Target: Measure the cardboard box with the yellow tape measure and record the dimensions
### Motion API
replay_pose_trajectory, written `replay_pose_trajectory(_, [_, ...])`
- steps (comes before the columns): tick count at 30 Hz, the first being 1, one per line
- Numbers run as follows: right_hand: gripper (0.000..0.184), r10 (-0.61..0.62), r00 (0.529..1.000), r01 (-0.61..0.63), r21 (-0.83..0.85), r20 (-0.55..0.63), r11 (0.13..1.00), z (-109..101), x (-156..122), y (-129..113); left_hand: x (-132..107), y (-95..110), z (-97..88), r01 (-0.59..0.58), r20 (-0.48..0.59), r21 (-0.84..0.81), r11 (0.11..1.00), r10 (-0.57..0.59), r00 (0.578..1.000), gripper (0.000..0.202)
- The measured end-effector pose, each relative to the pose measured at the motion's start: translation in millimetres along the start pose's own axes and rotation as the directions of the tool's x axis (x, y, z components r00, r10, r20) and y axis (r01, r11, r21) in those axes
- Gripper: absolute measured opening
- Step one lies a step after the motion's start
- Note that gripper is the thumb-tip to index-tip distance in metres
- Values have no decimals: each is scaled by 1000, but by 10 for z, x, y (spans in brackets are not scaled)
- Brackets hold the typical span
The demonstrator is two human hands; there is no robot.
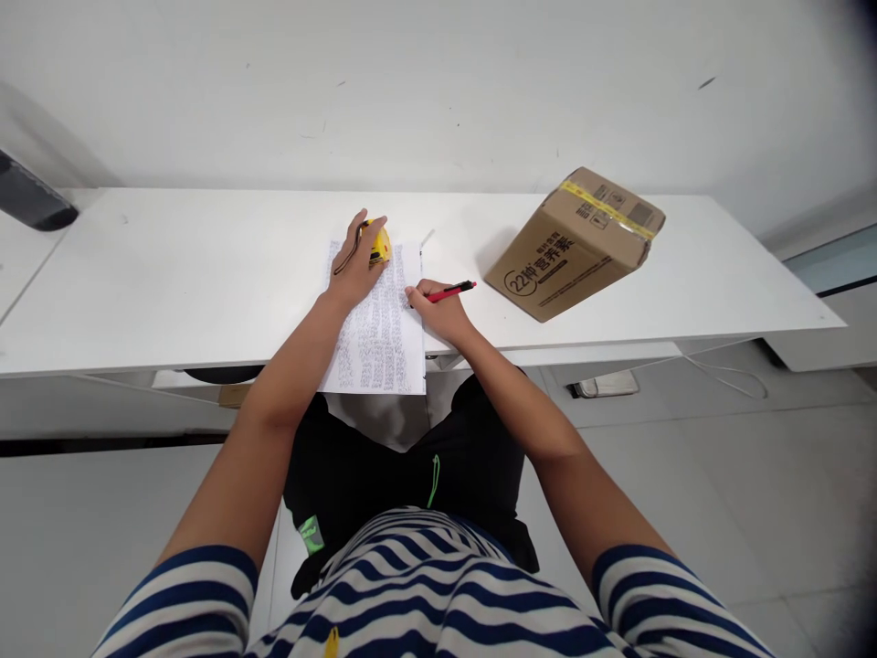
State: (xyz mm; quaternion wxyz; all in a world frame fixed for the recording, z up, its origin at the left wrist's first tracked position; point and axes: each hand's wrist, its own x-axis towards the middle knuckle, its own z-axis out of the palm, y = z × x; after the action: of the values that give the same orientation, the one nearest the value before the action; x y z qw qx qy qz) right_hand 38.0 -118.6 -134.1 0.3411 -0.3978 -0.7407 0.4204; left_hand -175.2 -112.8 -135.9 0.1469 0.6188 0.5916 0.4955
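A sheet of paper (pixel 380 334) covered in lines of writing lies on the white table (pixel 171 274), its near edge hanging over the table's front. My left hand (pixel 354 265) rests at the top of the sheet, fingers wrapped over a small yellow tape measure (pixel 379 245) with a dark strap. My right hand (pixel 438 311) pinches a red pen (pixel 452 291), its tip touching the right side of the sheet.
A brown cardboard box (pixel 575 242) with yellow tape and printed text sits tilted on the table to the right of my hands. A dark object (pixel 31 196) juts in at the far left. A white wall runs behind; grey floor and a cable lie below right.
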Motion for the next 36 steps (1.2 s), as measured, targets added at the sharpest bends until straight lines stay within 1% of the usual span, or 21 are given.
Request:
replay_pose_trajectory(3, [40,-16,1000,17,-37,11,999,-1,6,1,-2,-9,5,3,13,30,1000,-3,1000,65])
replay_pose_trajectory(5, [40,-31,999,32,-24,36,999,0,9,9,-6,-17,-2,-8,31,62,998,6,999,65])
replay_pose_trajectory(7, [41,-30,999,30,6,36,1000,5,10,17,-9,-17,-18,-17,47,94,995,12,999,66])
replay_pose_trajectory(10, [41,-20,999,20,11,25,1000,9,9,14,-13,4,-49,-17,38,107,994,13,999,67])
replay_pose_trajectory(14, [40,-53,996,54,-10,70,999,1,6,-8,-18,46,-78,-33,37,129,991,28,999,66])
replay_pose_trajectory(16, [40,-45,998,45,2,40,999,1,8,-10,-17,55,-85,-39,50,156,987,31,998,66])
replay_pose_trajectory(20, [40,-52,998,51,-24,-33,998,12,16,18,-5,43,-86,-8,44,210,978,-1,999,70])
replay_pose_trajectory(22, [40,-62,998,61,-29,-23,998,15,18,35,1,33,-83,7,46,228,974,-18,999,73])
replay_pose_trajectory(24, [41,-62,998,62,4,11,998,13,17,41,5,25,-78,27,49,230,973,-39,998,78])
replay_pose_trajectory(27, [41,-62,998,60,42,27,997,10,16,33,5,20,-67,63,18,214,975,-68,997,83])
replay_pose_trajectory(30, [40,-66,998,66,16,4,998,11,18,20,-1,21,-58,60,-13,210,976,-58,998,75])
replay_pose_trajectory(33, [42,-54,998,54,12,11,998,11,16,7,-5,25,-58,52,-5,221,974,-52,999,64])
replay_pose_trajectory(36, [41,-18,1000,19,24,-13,1000,9,6,-18,-7,32,-62,42,3,236,971,-44,999,56])
